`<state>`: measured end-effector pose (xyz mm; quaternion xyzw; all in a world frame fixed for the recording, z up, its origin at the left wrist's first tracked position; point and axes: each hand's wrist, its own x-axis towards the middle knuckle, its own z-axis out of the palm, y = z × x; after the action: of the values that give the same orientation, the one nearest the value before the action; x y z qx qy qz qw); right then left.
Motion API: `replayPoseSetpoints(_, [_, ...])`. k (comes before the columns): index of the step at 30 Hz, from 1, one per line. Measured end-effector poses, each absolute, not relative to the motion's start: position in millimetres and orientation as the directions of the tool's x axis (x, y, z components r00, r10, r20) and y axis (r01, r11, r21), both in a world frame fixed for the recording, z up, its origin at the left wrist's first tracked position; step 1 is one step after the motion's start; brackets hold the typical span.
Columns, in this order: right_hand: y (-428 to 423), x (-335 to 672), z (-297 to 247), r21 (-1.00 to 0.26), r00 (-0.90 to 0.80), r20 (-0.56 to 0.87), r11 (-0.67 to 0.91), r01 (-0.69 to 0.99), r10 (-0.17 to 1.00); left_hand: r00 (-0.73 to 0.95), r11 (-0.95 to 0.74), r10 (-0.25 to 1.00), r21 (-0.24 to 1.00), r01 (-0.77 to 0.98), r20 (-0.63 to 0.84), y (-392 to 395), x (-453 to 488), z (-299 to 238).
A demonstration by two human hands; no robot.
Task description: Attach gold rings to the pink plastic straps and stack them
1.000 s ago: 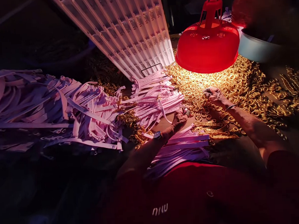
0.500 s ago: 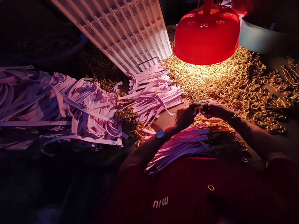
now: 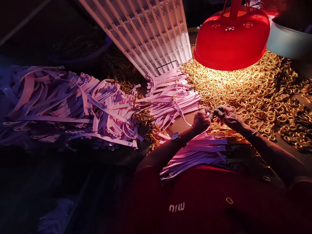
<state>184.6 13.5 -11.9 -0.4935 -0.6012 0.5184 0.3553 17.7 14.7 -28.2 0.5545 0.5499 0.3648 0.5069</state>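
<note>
My left hand (image 3: 201,121) and my right hand (image 3: 225,115) meet in a pinch just above the table, fingertips touching around something small that I cannot make out. They hover at the near edge of a wide heap of gold rings (image 3: 251,87). A pink strip (image 3: 181,113) curls up beside my left hand. A bundle of pink strips (image 3: 197,153) lies under my forearms, near my red shirt. A watch sits on my left wrist and a thin bangle on my right.
A red lamp shade (image 3: 230,43) hangs low over the rings. A white slatted tray (image 3: 151,30) leans at the back. Large piles of pink strips (image 3: 66,107) spread to the left. A pale blue bowl (image 3: 285,42) stands at the far right.
My right hand came back from the ring heap and met my left hand. Both now pinch together. The view shifted slightly.
</note>
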Motion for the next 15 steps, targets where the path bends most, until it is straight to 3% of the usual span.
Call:
replayPoseSetpoints(4, [20,185,-24,-0.947,-0.244,-0.03,0.05,0.317,0.969,0.296,0.195,0.921,0.956,0.218,-0.255,19,15,-27])
replayPoseSetpoints(8, [25,181,-37,-0.752,-0.138,0.308,0.329,0.571,0.941,0.359,0.303,0.876,0.947,0.107,-0.321,24,7,-20])
replayPoseSetpoints(10, [26,179,-39,-0.666,-0.131,0.441,0.422,0.615,0.888,0.413,0.36,0.842,0.932,0.049,-0.347,26,4,-15])
replayPoseSetpoints(12, [29,177,-35,-0.688,-0.109,0.46,0.431,0.584,0.881,0.414,0.324,0.851,0.944,0.071,-0.323,30,4,-12])
replayPoseSetpoints(15, [39,179,-18,-0.899,0.015,0.282,0.258,0.353,0.959,0.29,0.16,0.933,0.968,0.191,-0.211,41,10,-15])
